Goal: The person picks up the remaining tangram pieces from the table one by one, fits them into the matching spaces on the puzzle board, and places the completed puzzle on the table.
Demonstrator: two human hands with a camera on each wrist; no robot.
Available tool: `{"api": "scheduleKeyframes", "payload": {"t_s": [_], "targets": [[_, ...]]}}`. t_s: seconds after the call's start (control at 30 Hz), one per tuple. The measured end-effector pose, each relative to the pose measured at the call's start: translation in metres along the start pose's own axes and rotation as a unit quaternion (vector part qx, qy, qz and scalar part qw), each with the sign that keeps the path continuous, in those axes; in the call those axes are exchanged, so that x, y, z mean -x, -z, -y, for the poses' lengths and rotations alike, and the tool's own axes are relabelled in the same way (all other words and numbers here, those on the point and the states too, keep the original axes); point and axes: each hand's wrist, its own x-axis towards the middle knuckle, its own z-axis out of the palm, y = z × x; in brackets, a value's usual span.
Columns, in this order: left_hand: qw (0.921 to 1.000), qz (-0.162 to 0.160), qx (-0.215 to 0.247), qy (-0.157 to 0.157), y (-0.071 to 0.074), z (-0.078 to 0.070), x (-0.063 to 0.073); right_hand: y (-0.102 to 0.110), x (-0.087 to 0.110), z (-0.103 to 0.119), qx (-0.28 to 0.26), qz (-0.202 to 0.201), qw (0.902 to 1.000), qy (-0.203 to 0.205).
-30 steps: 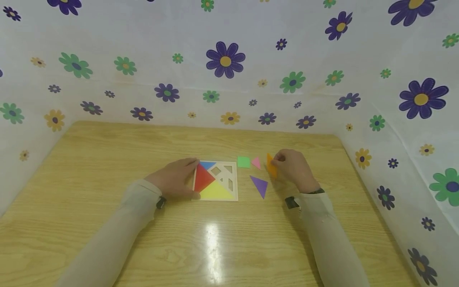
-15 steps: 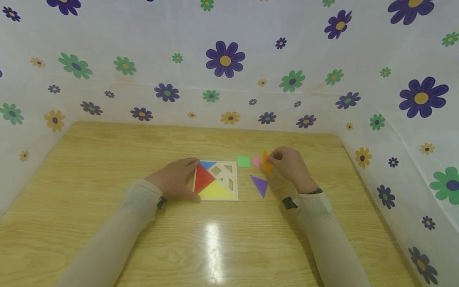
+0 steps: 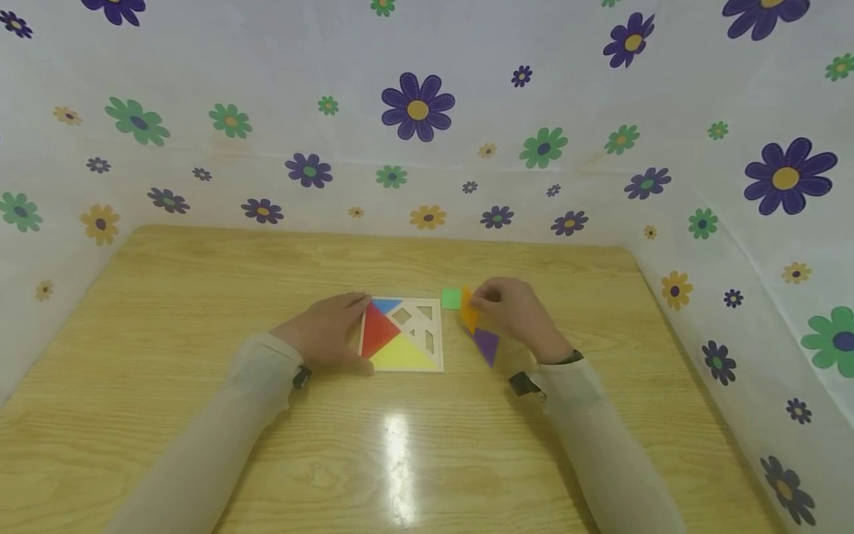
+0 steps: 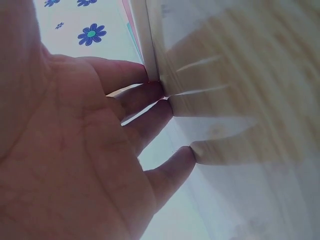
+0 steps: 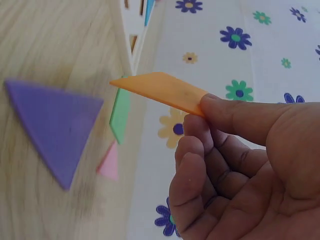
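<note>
My left hand [image 3: 327, 330] holds the left side of the white tangram board [image 3: 442, 356], thumb at its near corner and fingertips at its far corner. In the left wrist view the fingers [image 4: 150, 120] touch the tabletop beside the board's edge. A red triangle [image 3: 379, 332], a yellow triangle [image 3: 403, 356] and a blue triangle [image 3: 385, 305] lie in the board; several recesses show bare on its right. My right hand [image 3: 517, 311] pinches an orange parallelogram piece [image 5: 160, 90] between thumb and fingers, above the table right of the board.
A purple triangle [image 3: 488, 346] lies right of the board, partly behind the orange piece in the head view. A green square [image 3: 451, 299] lies by the board's far right corner. In the right wrist view a pink triangle [image 5: 109, 164] lies near it. Flowered cloth [image 3: 467, 119] borders the table.
My right hand has carried the orange parallelogram leftward toward the board, now in front of the pink triangle and part of the purple one. The left hand and board have stayed put.
</note>
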Motion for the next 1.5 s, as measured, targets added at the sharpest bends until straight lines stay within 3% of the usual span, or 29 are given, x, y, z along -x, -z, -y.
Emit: {"api": "scheduleKeyframes", "payload": {"t_s": [0.2, 0.5, 0.9, 1.5], "targets": [[1.0000, 0.000, 0.004, 0.003, 0.000, 0.001, 0.000, -0.015, -0.003, 0.012, -0.018, 0.022, 0.9993, 0.026], [1.0000, 0.002, -0.003, -0.001, -0.003, 0.004, -0.002, -0.036, -0.013, 0.023, -0.028, 0.071, 0.9970, 0.015], [0.9999, -0.001, -0.005, -0.010, -0.003, 0.005, -0.001, -0.042, -0.011, 0.025, -0.027, 0.098, 0.9943, 0.032], [1.0000, -0.005, 0.000, -0.008, -0.004, 0.006, -0.002, -0.052, -0.011, 0.027, 0.010, 0.116, 0.9931, 0.016]]}}
